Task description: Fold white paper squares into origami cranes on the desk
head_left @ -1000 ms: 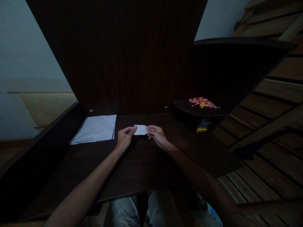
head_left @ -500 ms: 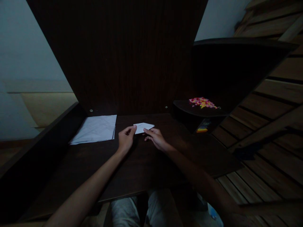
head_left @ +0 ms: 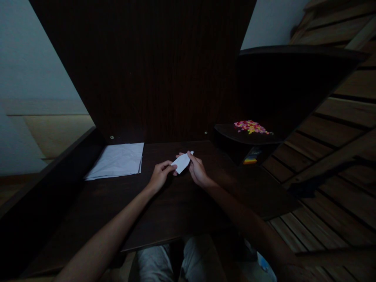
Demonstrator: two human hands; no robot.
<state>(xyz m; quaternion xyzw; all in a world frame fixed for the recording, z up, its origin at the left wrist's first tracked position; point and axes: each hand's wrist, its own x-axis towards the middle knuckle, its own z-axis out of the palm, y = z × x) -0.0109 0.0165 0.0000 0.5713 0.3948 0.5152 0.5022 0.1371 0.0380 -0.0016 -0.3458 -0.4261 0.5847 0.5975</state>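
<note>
The folded paper (head_left: 181,163) has turned from crosswise to diagonal.

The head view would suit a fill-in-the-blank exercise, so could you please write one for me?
The left hand and the right hand hold a folded paper coloured ____.
The larger sheets lie on the desk, to the ____ of both hands.
Small pink and yellow pieces lie on a low rounded corner ____.
Missing words: white; left; shelf.
</note>
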